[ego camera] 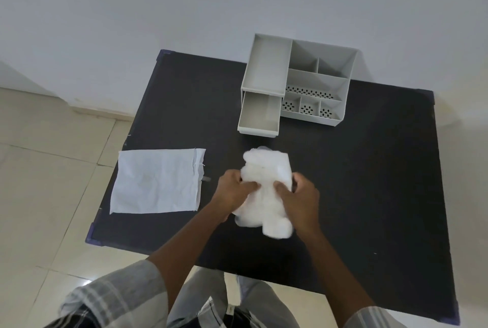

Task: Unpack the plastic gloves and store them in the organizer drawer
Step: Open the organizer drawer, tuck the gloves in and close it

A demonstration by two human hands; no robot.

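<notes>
A crumpled white bundle of plastic gloves (264, 169) lies in the middle of the black table (369, 182). My left hand (233, 191) grips its left side and my right hand (298, 199) grips its right side, thumbs pressed into the plastic. Behind the bundle stands a grey organizer (314, 82) with its lower drawer (260, 116) pulled out toward me; the drawer looks empty. A flat, empty white packet (158, 182) lies on the table's left part.
The organizer has several open compartments on its right, some with perforated floors, and a top tray on the left. The table stands against a white wall, with tiled floor to the left and front. My legs show below the near table edge.
</notes>
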